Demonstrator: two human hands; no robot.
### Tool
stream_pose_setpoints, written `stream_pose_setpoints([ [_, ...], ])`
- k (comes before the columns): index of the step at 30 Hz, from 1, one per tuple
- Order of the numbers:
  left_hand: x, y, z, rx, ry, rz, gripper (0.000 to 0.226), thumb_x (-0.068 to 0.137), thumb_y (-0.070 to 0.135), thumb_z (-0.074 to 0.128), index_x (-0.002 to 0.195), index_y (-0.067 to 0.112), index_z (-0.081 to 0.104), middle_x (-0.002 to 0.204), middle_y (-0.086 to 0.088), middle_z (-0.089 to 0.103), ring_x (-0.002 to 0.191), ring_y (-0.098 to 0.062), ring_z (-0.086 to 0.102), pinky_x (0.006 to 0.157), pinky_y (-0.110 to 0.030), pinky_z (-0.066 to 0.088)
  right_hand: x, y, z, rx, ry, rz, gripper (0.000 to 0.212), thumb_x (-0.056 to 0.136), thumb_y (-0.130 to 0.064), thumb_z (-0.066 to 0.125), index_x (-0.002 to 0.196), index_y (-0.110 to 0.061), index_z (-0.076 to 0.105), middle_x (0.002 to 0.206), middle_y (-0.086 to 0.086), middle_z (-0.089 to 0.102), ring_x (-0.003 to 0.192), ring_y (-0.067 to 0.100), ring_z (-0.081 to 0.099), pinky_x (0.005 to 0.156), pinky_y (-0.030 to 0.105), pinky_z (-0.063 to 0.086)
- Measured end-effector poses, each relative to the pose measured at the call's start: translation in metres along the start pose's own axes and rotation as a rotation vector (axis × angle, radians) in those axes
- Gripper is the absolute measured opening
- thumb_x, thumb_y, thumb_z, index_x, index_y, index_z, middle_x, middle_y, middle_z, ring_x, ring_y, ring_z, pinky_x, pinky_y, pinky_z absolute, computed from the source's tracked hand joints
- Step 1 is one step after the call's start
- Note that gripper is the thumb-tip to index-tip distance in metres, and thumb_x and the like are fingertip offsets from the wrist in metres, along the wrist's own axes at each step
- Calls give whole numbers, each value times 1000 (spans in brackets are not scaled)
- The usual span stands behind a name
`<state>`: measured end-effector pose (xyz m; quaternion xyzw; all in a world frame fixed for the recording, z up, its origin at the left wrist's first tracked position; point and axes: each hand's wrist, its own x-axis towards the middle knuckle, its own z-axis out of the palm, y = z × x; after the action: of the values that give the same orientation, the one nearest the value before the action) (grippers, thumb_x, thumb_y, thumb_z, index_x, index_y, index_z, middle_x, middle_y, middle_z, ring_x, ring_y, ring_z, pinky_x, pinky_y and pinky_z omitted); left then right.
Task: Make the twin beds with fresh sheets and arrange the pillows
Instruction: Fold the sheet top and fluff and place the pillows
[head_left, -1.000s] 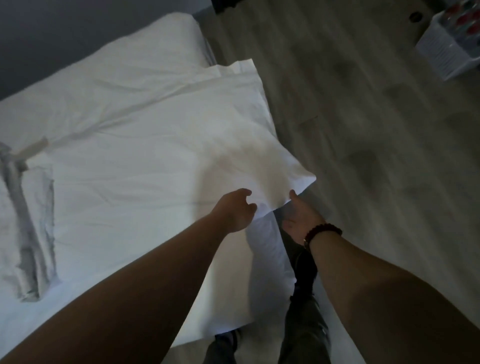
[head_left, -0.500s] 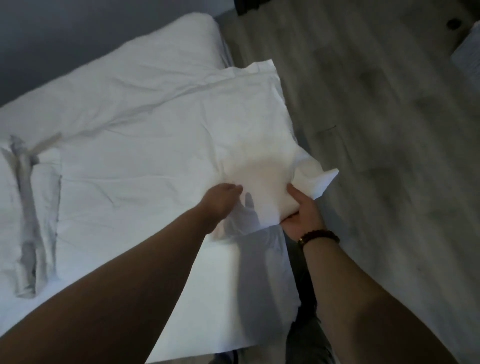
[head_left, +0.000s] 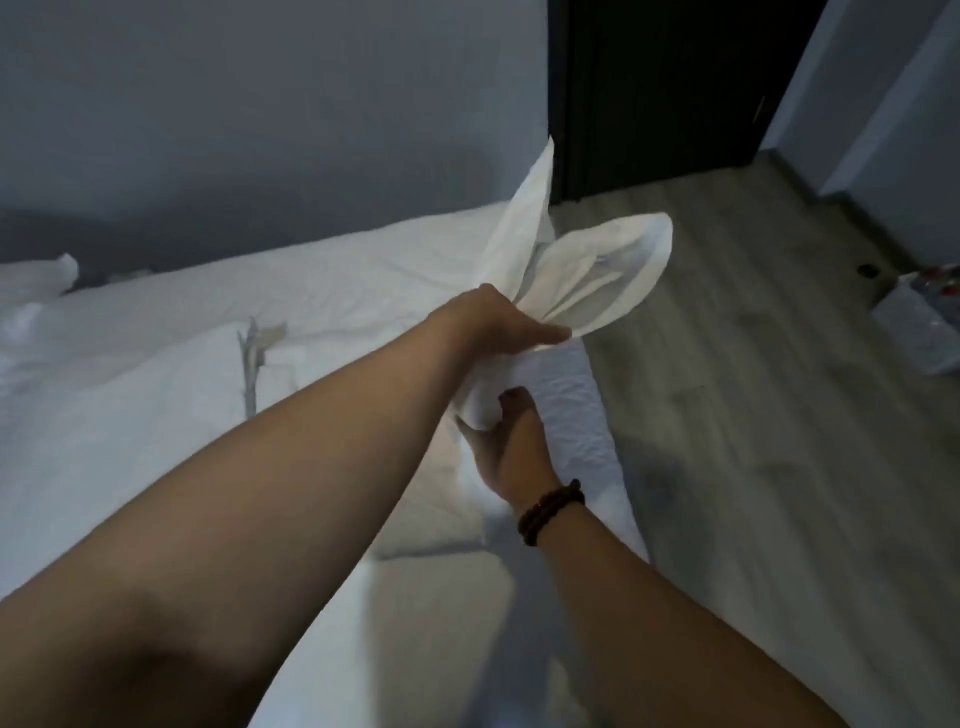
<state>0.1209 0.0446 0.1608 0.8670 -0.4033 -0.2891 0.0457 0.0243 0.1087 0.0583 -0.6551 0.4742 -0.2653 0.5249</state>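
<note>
A white pillowcase (head_left: 587, 280) is bunched and lifted above the bed's right edge, its open mouth fanning up toward the dark door. My left hand (head_left: 498, 325) grips the gathered cloth from above. My right hand (head_left: 511, 441), with a dark bead bracelet at the wrist, holds the lower bunch from underneath. The bed (head_left: 156, 415) with a white sheet spreads to the left below both arms. A crumpled grey-white strip of cloth (head_left: 254, 358) lies on the sheet.
A dark door (head_left: 670, 88) stands behind the bed's far corner, with a grey wall (head_left: 260, 114) to its left. Wood floor (head_left: 779, 415) runs along the right. A white box (head_left: 919, 322) sits on the floor at the right edge. Another white bundle (head_left: 47, 275) lies far left.
The pillowcase went from lying flat on the bed to being gathered up into both hands and raised. The view lifted toward the wall and door.
</note>
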Motion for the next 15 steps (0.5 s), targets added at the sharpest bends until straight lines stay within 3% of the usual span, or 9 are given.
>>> stream_pose_setpoints([
  [1,-1,-26,-6,78,-4,-23,137,54,82,77,156,9,22,148,-12,48,130,-34,50,104,-44,43,-7,-7,24,45,-21,-62,16,101,-12,45,96,-9,60,89,5,64,88,18,60,89,31,45],
  [3,4,-88,-16,141,17,-39,140,62,69,81,159,7,0,153,-16,40,137,-37,44,110,-47,39,-26,-10,75,-272,-106,-192,12,94,-15,57,105,-11,60,103,10,60,97,27,58,88,41,48],
  [4,9,-122,-22,111,43,-39,126,72,58,80,159,6,4,152,-17,41,136,-36,46,109,-45,40,-31,-12,97,-391,-136,-176,21,90,-16,63,110,-11,60,108,10,57,99,30,58,86,45,50],
  [7,28,-234,-41,-92,76,-80,65,83,30,75,138,5,50,130,-17,61,116,-32,61,91,-36,49,-54,-30,156,-580,-220,-218,36,85,-26,68,120,-19,63,111,3,51,102,29,55,84,42,49],
  [9,40,-308,-44,-310,38,-161,49,80,25,75,120,-1,63,113,-20,68,99,-34,68,80,-36,57,-63,-43,196,-671,-264,-318,40,90,-36,63,129,-28,58,109,2,51,100,28,53,82,41,48],
  [11,44,-375,-35,-494,44,-251,44,81,20,75,114,-7,66,100,-22,70,81,-32,69,60,-34,54,-66,-49,233,-751,-386,-393,44,96,-44,52,139,-34,48,113,2,53,101,28,53,83,41,48],
  [12,45,-405,-26,-484,59,-296,43,85,21,73,115,-8,66,102,-23,70,83,-33,69,61,-33,52,-68,-50,251,-807,-493,-396,46,98,-44,48,143,-35,44,118,2,54,106,29,53,86,42,47],
  [15,55,-477,22,-328,28,-375,41,99,21,53,131,-3,59,134,-25,59,123,-36,58,96,-34,47,-71,-36,288,-984,-801,-294,48,102,-40,40,149,-37,35,152,2,39,140,25,38,112,50,30],
])
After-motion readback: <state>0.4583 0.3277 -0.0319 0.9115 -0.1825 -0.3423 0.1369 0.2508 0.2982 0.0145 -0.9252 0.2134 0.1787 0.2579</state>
